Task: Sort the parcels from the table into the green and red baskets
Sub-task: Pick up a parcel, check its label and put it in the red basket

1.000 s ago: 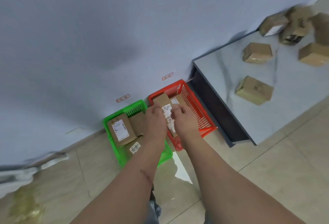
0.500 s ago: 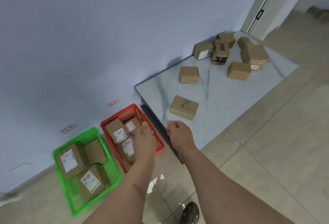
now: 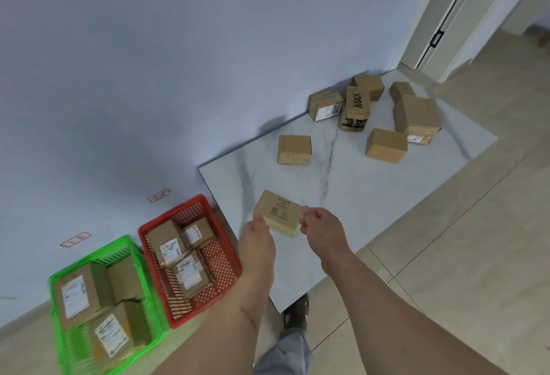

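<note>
A small brown parcel (image 3: 279, 209) with printed codes lies near the front left corner of the marble table (image 3: 372, 196). My left hand (image 3: 257, 240) holds its left end, thumb at the corner. My right hand (image 3: 323, 230) pinches its right end with curled fingers. On the floor to the left stand the red basket (image 3: 175, 211) with three labelled parcels and the green basket (image 3: 89, 258) with three parcels. Several more parcels lie on the table: one in the middle (image 3: 294, 148), one further right (image 3: 387, 145), and a pile (image 3: 355, 106) against the wall.
The baskets sit against a blue wall, each below a small label. My shoe (image 3: 297, 312) stands by the table's front corner on the tiled floor. A door frame (image 3: 440, 38) is at the far right behind the table.
Both hands left the red basket, where a parcel now lies, and swung right to the table. They have now closed in on the nearest parcel. The view turned right.
</note>
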